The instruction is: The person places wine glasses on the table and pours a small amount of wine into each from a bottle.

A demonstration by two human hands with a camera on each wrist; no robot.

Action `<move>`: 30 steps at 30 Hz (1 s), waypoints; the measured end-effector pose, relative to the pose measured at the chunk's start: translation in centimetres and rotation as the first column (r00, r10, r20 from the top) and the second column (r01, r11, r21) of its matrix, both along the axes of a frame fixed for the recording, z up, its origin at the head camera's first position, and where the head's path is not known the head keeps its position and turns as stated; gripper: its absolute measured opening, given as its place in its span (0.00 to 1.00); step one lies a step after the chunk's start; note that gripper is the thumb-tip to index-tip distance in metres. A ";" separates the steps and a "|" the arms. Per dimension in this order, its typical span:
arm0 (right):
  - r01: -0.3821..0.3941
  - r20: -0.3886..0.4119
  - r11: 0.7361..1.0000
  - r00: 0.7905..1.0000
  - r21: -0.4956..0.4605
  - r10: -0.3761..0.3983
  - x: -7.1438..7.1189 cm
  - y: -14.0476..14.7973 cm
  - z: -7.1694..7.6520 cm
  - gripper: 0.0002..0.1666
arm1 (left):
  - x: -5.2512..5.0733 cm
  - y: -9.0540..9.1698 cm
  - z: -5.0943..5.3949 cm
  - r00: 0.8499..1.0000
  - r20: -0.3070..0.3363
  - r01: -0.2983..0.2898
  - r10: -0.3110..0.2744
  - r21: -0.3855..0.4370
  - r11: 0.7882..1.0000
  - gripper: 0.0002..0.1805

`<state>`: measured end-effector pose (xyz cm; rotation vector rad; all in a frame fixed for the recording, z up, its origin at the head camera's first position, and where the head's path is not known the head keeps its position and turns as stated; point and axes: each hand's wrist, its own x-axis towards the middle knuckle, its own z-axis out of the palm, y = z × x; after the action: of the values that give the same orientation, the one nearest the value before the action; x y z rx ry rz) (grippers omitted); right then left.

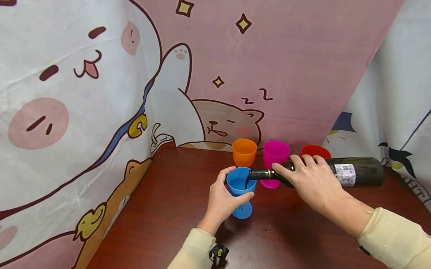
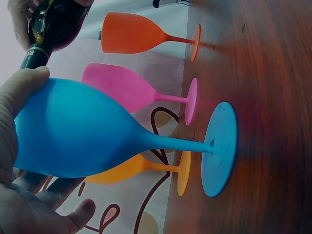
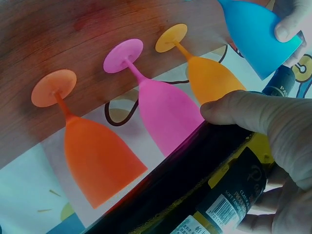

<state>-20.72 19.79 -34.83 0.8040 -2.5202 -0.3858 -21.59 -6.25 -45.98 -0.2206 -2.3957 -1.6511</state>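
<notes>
A blue goblet [image 1: 241, 188] stands on the table, and my left hand [image 1: 224, 200] holds it around the bowl near the rim. My right hand [image 1: 313, 182] grips a dark wine bottle [image 1: 363, 171] laid almost level, its neck at the goblet's rim. Dark liquid runs from the mouth down into the bowl in the head view. The right wrist view shows the bottle's label [image 3: 234, 200] and the thumb across the glass. In the left wrist view the blue goblet's foot [image 2: 219, 151] appears flat on the tabletop.
Behind stand an orange-yellow goblet [image 1: 244, 151], a magenta goblet [image 1: 276, 153] and a red-orange goblet [image 2: 134, 33], in a row near the table's back edge. The dark wooden table [image 1: 167, 213] meets a cartoon-printed cloth [image 1: 299, 65] behind and at the left.
</notes>
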 end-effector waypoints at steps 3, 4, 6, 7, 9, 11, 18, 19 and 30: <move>-0.003 -0.004 1.000 1.000 0.000 0.003 0.0 0.0 0.0 0.46 | 0.0 0.0 0.0 1.000 -0.004 0.002 -0.002 0.003 1.000 0.47; -0.004 -0.006 1.000 1.000 0.000 0.004 0.0 0.0 0.0 0.46 | 0.0 0.0 0.0 1.000 -0.005 0.003 -0.003 0.004 1.000 0.47; -0.006 -0.009 1.000 1.000 -0.002 0.006 0.0 0.1 -0.1 0.46 | 0.0 0.0 0.0 1.000 -0.006 0.005 -0.005 0.005 1.000 0.47; -0.007 -0.010 1.000 1.000 -0.003 0.007 0.0 0.1 -0.1 0.45 | 0.0 0.0 0.0 1.000 -0.006 0.006 -0.006 0.005 1.000 0.47; -0.005 -0.009 1.000 1.000 -0.005 0.005 0.1 0.1 -0.1 0.46 | 0.0 0.0 0.0 1.000 -0.007 0.009 -0.009 0.007 1.000 0.47; -0.001 -0.007 1.000 1.000 -0.005 0.001 0.1 0.1 0.0 0.46 | 0.0 0.0 0.0 1.000 -0.007 0.010 -0.010 0.008 1.000 0.47; 0.010 -0.006 1.000 1.000 0.000 -0.010 0.2 0.0 0.0 0.45 | -0.1 0.0 -0.1 1.000 -0.007 0.013 -0.013 0.020 1.000 0.47; 0.008 -0.007 1.000 1.000 0.001 -0.008 0.2 0.0 0.0 0.45 | -0.1 0.0 -0.1 1.000 -0.007 0.011 -0.011 0.019 1.000 0.47; 0.019 0.001 1.000 1.000 0.007 -0.019 0.3 -0.1 0.0 0.45 | -0.1 0.0 -0.1 1.000 -0.004 0.009 -0.008 0.013 1.000 0.47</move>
<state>-20.46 19.74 -34.87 0.7834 -2.5307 -0.4011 -21.69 -6.27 -46.06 -0.2319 -2.3840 -1.6676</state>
